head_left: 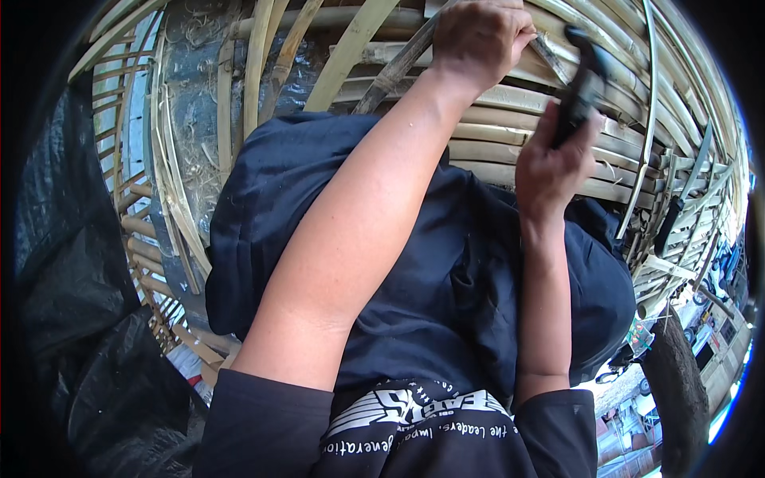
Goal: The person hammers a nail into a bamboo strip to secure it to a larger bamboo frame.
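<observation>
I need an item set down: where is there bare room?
The bamboo slats between the left hand, right hand and dark lap cloth look bare, though gapped. It is crowded left of the left hand with pale strips, at the right hand by its blurred dark tool, and far right around a black-handled blade.

Smooth bamboo slats (pixel 488 134), softly sheened cloth trousers (pixel 271 183), glossy, crinkled, plastic-looking sheeting (pixel 80 342)

Black plastic sheeting (pixel 76 342) far left; rough tree trunk (pixel 677 374) lower right, daylight (pixel 723 426) beyond.
</observation>
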Tool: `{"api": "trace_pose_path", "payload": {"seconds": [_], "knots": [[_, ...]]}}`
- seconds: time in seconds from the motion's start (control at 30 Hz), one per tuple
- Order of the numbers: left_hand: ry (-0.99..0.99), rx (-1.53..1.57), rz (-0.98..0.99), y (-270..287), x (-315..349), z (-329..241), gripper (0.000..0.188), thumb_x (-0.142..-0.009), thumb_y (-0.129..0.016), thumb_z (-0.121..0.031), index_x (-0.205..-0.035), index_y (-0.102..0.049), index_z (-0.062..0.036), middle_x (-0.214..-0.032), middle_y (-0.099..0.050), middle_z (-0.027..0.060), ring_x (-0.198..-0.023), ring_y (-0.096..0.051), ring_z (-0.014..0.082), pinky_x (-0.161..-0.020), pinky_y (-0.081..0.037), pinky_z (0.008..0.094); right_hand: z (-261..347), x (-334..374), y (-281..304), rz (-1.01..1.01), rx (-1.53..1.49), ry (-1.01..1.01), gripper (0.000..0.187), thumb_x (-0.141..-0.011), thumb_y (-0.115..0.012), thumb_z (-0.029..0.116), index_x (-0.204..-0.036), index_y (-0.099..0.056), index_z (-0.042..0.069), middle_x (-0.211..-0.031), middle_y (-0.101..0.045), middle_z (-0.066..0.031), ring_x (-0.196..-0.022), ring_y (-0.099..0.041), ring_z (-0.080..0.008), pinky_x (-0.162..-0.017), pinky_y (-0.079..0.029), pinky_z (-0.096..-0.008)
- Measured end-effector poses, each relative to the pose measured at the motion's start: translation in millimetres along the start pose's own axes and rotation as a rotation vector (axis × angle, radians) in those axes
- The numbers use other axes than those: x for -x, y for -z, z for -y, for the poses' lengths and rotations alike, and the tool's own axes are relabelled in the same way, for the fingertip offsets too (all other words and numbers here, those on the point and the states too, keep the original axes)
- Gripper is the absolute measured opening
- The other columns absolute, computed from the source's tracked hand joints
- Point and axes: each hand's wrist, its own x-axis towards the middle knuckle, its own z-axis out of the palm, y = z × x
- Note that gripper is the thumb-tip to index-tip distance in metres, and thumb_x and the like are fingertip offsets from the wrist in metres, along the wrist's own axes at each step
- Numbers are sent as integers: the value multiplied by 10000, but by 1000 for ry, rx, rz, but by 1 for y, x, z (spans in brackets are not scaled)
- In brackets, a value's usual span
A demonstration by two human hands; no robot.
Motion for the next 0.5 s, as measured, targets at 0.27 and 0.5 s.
{"api": "trace_pose_path", "payload": {"seconds": [0.27,0.5], "knots": [[23,-23,-21,12,25,-3,91,-842,-739,-120,-789,-684,-70,-844,-674,79,-769,-688,306,-677,-552,402,8,24,3,73,-19,-55,290,-985,-642,177,-1223,-543,42,-849,-673,-243,-744,-676,-463,-630,-507,-492],[41,17,-39,6,14,-5,81,-844,-733,-115,-798,-684,-69,-822,-680,82,-765,-698,298,-672,-556,397,8,14,4,92,-6,-63,296,-986,-644,174,-1222,-547,23,-856,-684,-224,-740,-682,-458,-629,-521,-484]]}}
